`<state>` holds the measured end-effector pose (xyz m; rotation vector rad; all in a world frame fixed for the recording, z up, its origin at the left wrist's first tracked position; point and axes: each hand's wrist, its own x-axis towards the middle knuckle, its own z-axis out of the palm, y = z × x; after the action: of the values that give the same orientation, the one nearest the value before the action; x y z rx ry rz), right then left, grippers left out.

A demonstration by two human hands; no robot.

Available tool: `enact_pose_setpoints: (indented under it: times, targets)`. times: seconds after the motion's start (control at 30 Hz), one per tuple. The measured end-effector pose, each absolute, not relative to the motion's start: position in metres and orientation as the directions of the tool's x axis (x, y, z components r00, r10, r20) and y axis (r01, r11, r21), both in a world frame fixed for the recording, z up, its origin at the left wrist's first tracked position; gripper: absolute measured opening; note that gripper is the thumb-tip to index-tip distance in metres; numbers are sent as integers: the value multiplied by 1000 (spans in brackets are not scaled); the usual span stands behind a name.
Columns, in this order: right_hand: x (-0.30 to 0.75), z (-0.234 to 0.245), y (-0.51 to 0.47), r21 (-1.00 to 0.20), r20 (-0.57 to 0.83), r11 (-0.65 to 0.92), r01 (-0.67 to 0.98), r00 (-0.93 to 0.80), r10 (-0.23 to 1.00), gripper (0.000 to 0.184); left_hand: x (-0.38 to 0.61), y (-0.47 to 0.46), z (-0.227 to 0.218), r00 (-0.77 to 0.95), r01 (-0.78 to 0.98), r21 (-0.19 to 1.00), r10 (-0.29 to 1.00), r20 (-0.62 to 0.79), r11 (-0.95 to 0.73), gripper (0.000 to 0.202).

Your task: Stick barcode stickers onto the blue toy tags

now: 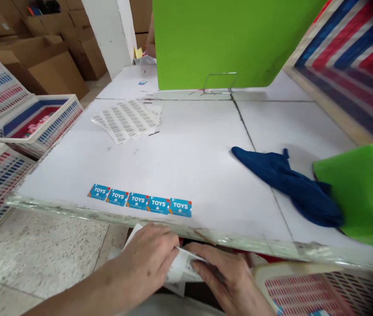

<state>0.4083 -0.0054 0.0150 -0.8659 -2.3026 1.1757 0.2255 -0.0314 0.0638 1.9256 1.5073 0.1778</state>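
Below the table's near edge, my left hand (150, 259) has its fingers closed on a white sheet of printed labels (182, 265). My right hand (224, 274) pinches the same sheet from the other side, thumb and fingers at its edge. The sheet is bent, and part of it is hidden behind my left hand. Just beyond my hands, a row of several blue "TOYS" cards (137, 200) lies along the near edge of the white table (186, 153). Farther back is a loose stack of label sheets (127, 119).
A green board (232, 39) stands at the back with a wire stand (221, 83). Dark blue cloth (288, 184) lies beside a green container (357, 193) on the right. Plastic baskets (58, 125) line the left; another basket (304, 289) sits by my right hand. Cardboard boxes (55, 66) are behind.
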Motion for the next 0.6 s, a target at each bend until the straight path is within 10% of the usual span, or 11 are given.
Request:
enact_pose_setpoints:
  times: [0.23,0.6]
  targets:
    - [402,-5,-15,-646,369,690,327,-657,658,27,218,-26,49,263,718,689,876,-404,102,29]
    - [403,-10,-10,-613,349,692,382,-654,671,24,210,-26,40,227,617,740,840,-493,268,26]
